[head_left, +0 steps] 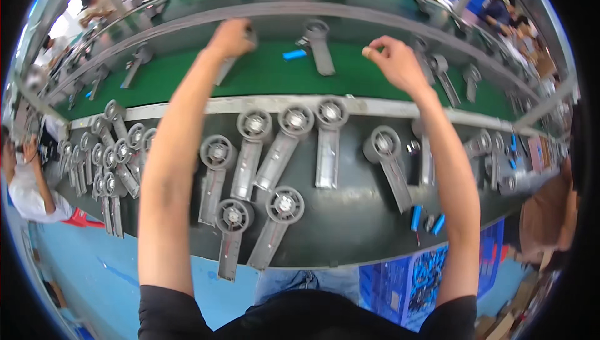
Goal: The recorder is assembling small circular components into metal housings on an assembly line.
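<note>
Both my arms reach forward over a green conveyor belt [269,80]. My left hand [232,40] is closed around the round head of a grey handheld fan housing [225,71], whose handle slants down onto the belt. My right hand [395,64] hovers over the belt with thumb and fingers pinched together; whatever may be between them is too small to make out. Between my hands another grey fan housing [321,52] lies on the belt, with a blue cylindrical battery [294,55] beside its head.
Several open fan housings [328,155] lie on the dark near table [337,234], with many more clustered at left [110,155]. Loose blue batteries [416,218] rest near its right front. Below stands a blue crate [400,290] of batteries. Other people sit along the sides.
</note>
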`<state>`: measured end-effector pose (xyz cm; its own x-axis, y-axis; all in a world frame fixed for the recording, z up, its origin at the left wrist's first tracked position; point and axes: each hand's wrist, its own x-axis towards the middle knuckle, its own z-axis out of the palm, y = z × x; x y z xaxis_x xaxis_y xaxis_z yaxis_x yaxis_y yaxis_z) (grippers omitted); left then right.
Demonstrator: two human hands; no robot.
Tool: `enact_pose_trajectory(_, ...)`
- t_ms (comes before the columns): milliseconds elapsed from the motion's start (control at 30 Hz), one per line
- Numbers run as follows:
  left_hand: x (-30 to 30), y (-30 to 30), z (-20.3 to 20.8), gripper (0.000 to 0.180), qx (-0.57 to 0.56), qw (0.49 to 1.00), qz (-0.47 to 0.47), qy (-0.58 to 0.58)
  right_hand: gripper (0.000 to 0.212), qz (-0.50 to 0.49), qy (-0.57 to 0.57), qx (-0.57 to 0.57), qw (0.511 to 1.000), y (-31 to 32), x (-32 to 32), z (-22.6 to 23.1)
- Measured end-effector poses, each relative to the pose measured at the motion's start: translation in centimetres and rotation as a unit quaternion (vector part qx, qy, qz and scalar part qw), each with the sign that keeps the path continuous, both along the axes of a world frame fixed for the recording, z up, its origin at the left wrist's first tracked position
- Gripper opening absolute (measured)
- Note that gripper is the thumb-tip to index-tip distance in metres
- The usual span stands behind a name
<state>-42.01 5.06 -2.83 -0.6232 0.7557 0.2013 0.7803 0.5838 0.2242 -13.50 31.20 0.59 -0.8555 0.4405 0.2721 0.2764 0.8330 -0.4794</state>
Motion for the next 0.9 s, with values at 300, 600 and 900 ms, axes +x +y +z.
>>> enact_pose_trajectory(300, 22.5, -6.6, 12.7, 0.054, 0.178, 0.969, -0.024, 0.167, 0.030, -0.116, -0.080, -0.031, 0.990, -4.2, 24.9, 3.8)
enact_pose_trajectory(600, 42.0, -7.1, 3.6, 0.055, 0.136, 0.989, -0.028, -0.059, 0.036, -0.265, 0.012, 0.008, 0.964, -2.8, 33.6, -1.1)
enact_pose_trajectory(900, 41.9, -4.5, -2.1, 0.060, 0.173, 0.983, -0.053, -0.016, 0.035, -0.249, 0.089, -0.103, 0.959, -0.4, 33.8, -1.4)
